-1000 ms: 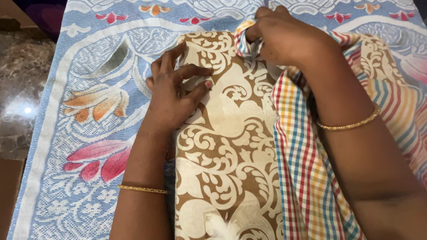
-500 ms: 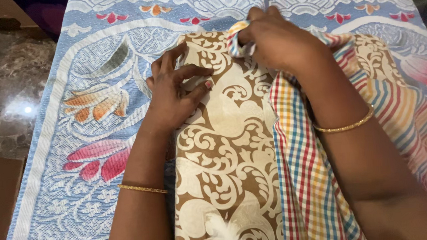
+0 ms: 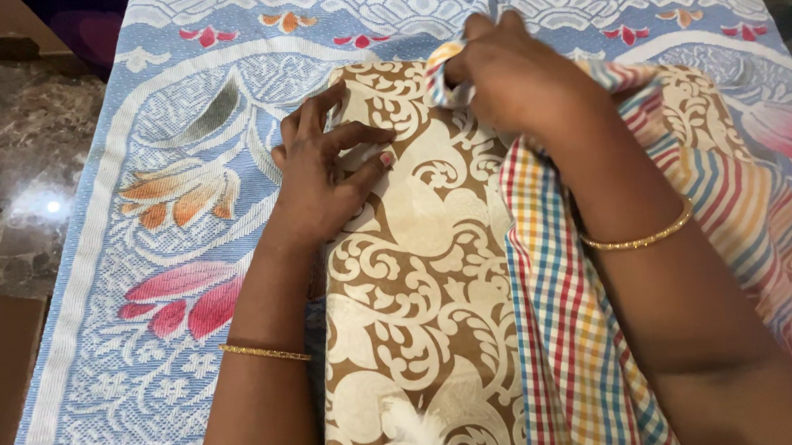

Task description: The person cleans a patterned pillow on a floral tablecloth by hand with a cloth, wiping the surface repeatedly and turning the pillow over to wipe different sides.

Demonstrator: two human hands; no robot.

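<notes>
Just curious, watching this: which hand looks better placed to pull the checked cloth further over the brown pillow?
Probably the right hand: it already pinches the checked cloth, while the left hand presses the brown pillow.

right hand (image 3: pixel 511 78): moved slightly left and farther away since a second ago.
checked cloth (image 3: pixel 562 313): gripped corner pulled further left across the far end of the brown patterned pillow (image 3: pixel 418 276).
</notes>
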